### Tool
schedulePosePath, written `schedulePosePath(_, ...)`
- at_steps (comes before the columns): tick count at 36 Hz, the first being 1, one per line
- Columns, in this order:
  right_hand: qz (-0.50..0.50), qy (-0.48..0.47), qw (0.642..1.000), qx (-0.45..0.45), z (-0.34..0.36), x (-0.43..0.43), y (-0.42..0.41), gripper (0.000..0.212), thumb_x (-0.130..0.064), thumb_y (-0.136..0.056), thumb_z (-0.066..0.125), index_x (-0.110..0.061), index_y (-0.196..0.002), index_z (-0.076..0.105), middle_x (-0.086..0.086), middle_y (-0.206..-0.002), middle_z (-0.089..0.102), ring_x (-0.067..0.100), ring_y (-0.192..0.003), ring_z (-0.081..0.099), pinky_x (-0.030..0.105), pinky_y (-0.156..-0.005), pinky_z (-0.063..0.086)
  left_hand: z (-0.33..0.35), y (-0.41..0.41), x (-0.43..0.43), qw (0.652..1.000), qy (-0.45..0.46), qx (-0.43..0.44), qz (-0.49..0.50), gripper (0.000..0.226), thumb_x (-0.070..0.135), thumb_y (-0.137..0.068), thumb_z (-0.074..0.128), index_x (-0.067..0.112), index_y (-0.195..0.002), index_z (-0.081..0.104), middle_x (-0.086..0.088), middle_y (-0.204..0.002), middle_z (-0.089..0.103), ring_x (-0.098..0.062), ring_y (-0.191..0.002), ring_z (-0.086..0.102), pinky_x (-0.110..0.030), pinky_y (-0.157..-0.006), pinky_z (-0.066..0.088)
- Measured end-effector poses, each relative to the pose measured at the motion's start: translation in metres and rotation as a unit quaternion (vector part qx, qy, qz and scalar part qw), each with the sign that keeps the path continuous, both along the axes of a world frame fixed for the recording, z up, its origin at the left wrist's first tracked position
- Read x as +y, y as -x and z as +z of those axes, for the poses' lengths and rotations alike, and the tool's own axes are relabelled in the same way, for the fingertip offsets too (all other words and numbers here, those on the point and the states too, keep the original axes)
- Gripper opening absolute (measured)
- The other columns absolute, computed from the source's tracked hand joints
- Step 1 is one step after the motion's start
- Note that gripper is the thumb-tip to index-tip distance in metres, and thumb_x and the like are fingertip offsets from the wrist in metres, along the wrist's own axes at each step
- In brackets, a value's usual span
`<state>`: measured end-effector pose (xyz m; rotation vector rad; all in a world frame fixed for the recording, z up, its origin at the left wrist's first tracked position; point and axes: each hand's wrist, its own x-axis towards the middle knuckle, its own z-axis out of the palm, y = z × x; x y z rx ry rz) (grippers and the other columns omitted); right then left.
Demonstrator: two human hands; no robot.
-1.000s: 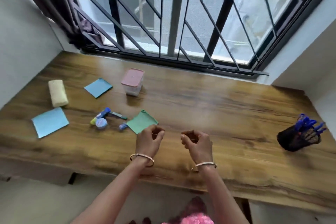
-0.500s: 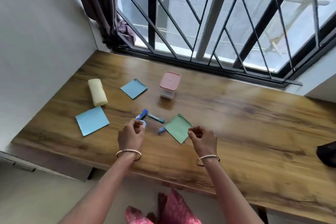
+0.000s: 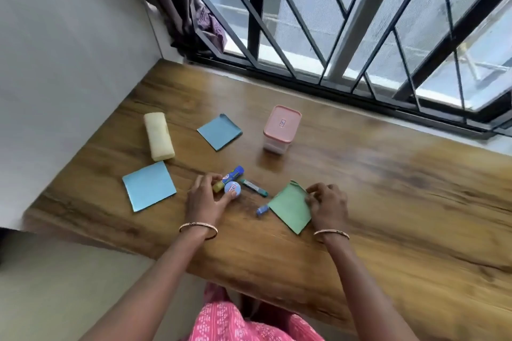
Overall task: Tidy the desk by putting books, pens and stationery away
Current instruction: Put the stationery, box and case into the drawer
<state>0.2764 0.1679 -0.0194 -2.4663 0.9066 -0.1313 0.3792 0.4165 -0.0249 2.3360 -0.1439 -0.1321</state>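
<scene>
Left hand [image 3: 206,199] closes around glue stick [image 3: 230,178] and round tin [image 3: 232,188], right hand [image 3: 327,203] pinches green note [image 3: 289,209] edge, apparently gathering loose stationery off the surface [image 3: 388,202].

Wooden desk [image 3: 388,202] is carrying: yellow roll [image 3: 158,136], two blue papers [image 3: 149,186] [image 3: 220,132], green paper [image 3: 289,207], pink-lidded container [image 3: 280,129], glue stick [image 3: 231,176], round tub [image 3: 232,188], small tube [image 3: 253,187], blue cap [image 3: 262,210].

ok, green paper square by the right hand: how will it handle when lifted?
The green paper square is probably floppy and very light: it is thin, with a curled far corner. It lies flat on the wooden desk, so the right hand likely needs that raised corner.
</scene>
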Motion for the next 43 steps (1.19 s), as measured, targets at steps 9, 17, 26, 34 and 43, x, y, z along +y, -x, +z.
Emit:
schedulePosePath(9,-0.002,0.051,0.998,-0.024,-0.004,-0.037,-0.015,0.023,-0.001,-0.076,0.069,-0.021,-0.087,0.075,0.010,-0.089,0.063,0.035,-0.093,0.057,0.033,-0.085,0.040,0.000,-0.003,-0.004,1.000,0.014,-0.023,0.002,0.040,0.047,-0.074,0.077,0.024,-0.104,0.064,0.005,-0.102,0.059,-0.017,-0.094,0.061,-0.033,-0.080,0.050)
schedulePosePath(17,-0.004,0.061,0.992,-0.109,0.011,0.019,0.031,0.019,-0.005,-0.082,0.069,-0.019,-0.094,0.073,0.003,-0.092,0.065,0.028,-0.090,0.059,0.029,-0.079,0.037,0.003,0.010,0.006,0.998,0.046,-0.036,-0.016,0.033,0.033,-0.079,0.076,0.020,-0.106,0.063,0.004,-0.106,0.054,-0.013,-0.086,0.064,-0.030,-0.080,0.052)
schedulePosePath(26,-0.033,-0.045,0.989,-0.138,0.021,0.134,0.094,0.013,-0.009,-0.081,0.073,-0.021,-0.087,0.073,-0.010,-0.079,0.070,0.004,-0.068,0.063,0.023,-0.066,0.052,0.007,0.045,0.047,0.994,0.052,-0.043,-0.082,0.010,0.024,-0.085,0.069,0.021,-0.093,0.063,0.004,-0.088,0.060,-0.011,-0.073,0.059,-0.030,-0.071,0.053)
schedulePosePath(34,-0.108,-0.146,0.976,-0.124,0.005,0.235,0.156,0.012,-0.027,-0.084,0.073,-0.025,-0.073,0.071,-0.013,-0.064,0.068,0.005,-0.062,0.062,0.014,-0.058,0.045,-0.019,0.109,0.123,0.985,0.111,0.003,-0.131,0.024,0.039,-0.091,0.062,0.024,-0.072,0.060,0.006,-0.056,0.063,-0.010,-0.054,0.064,-0.029,-0.059,0.051)
schedulePosePath(43,-0.365,-0.497,0.787,-0.020,-0.060,0.264,0.166,0.017,-0.005,-0.091,0.061,-0.008,-0.074,0.063,0.008,-0.060,0.059,0.014,-0.043,0.050,0.020,-0.044,0.038,-0.078,0.121,0.154,0.815,0.266,0.490,0.159,0.037,0.008,-0.100,0.033,0.007,-0.071,0.057,-0.006,-0.049,0.062,-0.014,-0.035,0.058,-0.023,-0.046,0.045)
